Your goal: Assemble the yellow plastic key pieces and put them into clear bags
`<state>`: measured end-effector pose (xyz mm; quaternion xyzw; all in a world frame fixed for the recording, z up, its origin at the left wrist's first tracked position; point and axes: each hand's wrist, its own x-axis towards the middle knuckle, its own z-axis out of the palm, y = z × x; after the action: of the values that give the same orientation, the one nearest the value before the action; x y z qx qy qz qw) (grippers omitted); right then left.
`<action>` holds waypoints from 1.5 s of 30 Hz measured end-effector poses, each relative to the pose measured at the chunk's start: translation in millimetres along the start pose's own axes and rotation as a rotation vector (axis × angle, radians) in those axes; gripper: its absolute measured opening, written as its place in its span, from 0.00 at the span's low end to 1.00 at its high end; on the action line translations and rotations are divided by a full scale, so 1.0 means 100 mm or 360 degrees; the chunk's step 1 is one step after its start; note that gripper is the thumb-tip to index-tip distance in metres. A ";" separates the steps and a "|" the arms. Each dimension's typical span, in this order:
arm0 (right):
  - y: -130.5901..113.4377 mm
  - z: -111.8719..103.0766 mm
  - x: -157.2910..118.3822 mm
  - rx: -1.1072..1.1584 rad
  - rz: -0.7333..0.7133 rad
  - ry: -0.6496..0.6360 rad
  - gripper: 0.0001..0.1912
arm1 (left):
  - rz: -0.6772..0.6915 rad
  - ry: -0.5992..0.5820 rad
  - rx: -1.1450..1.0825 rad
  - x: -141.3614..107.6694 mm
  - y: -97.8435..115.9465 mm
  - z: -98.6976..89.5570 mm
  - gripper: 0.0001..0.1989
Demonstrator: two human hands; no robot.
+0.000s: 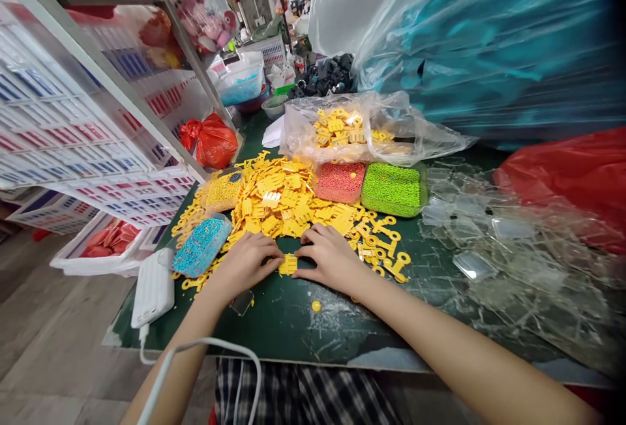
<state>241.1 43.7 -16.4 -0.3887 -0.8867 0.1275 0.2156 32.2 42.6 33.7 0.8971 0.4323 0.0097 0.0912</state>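
Tag, yellow plastic (288, 264) | on green worktop (303, 327), front of pile | L hand (242, 265), R hand (330, 259) narrow, fingers at both ends, grip unclear | light, stiff, thin: pinch by edges

1. The left hand (243, 263) and right hand (330, 259) rest on the green desk (342, 324), pinching a small yellow plastic piece (288, 264) between them.
2. A heap of yellow plastic parts (278, 200) lies just beyond the hands.
3. A pack of blue beads (201, 246) sits beside the left hand; packs of red beads (340, 182) and green beads (392, 189) sit farther off.
4. A white power bank (153, 287) lies near the desk's left edge.
5. Clear plastic pieces (489, 229) are scattered to the right.
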 end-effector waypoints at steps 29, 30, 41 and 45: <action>-0.02 -0.02 0.00 -0.0025 0.0001 -0.0019 0.18 | 0.0108 -0.0040 0.0240 0.13 0.04 0.02 0.09; -0.02 -0.02 0.00 -0.0032 -0.0001 -0.0014 0.19 | 0.0143 -0.0049 0.0292 0.13 0.05 0.01 0.09; 0.00 -0.03 0.02 -0.0073 -0.0052 0.0000 0.19 | 0.0223 0.0360 0.0234 0.76 0.15 -0.46 0.15; 0.01 -0.05 0.02 -0.0121 -0.0119 -0.0025 0.20 | 0.0211 0.0307 0.0040 1.49 0.16 -0.60 0.13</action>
<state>242.6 46.5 -11.8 -0.3621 -0.9064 0.0887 0.1984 132.0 157.4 86.0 0.9196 0.3789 0.0968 0.0371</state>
